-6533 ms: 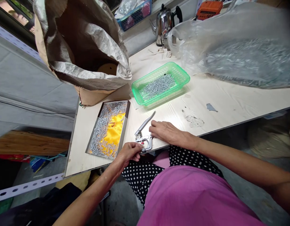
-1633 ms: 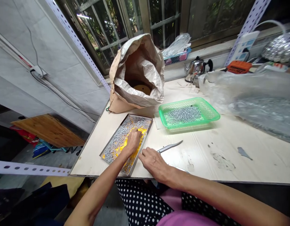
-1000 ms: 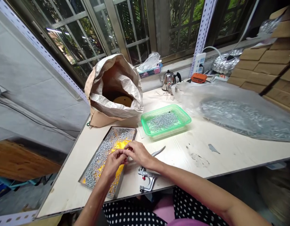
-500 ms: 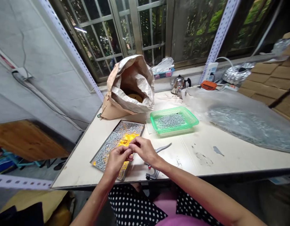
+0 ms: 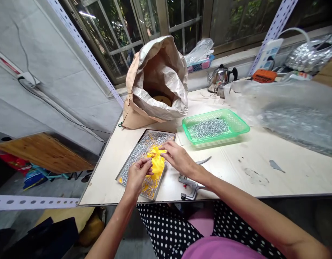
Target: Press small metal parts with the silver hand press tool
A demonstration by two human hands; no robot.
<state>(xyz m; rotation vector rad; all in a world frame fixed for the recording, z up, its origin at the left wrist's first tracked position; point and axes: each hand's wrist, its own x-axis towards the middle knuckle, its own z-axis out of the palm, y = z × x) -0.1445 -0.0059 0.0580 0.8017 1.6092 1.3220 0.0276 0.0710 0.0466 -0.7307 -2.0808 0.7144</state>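
Note:
My left hand (image 5: 139, 175) is pinched, thumb against forefinger, over the left part of a shallow tray (image 5: 147, 196). Whatever its fingertips hold is too small to make out. My right hand (image 5: 180, 159) hovers over the tray's right side, thumb and fingers apart, with nothing visible in them. Small silvery metal pins (image 5: 137, 155) cover much of the tray; its yellow bottom (image 5: 157, 168) is bare in the middle. Beneath my right forearm lies a metal hand tool (image 5: 191, 187) resembling pliers, partly hidden.
A green plastic basket (image 5: 240, 126) of similar pins stands behind my right hand. Behind the tray is an open paper sack (image 5: 130, 109). A metal kettle (image 5: 219, 77), a large clear plastic bag (image 5: 298, 115) and a grey scrap (image 5: 276, 166) are farther right.
My hands were together at the fingertips and have come apart. The right one has moved away, its fingers opening; the left stays pinched. The whole view has shifted.

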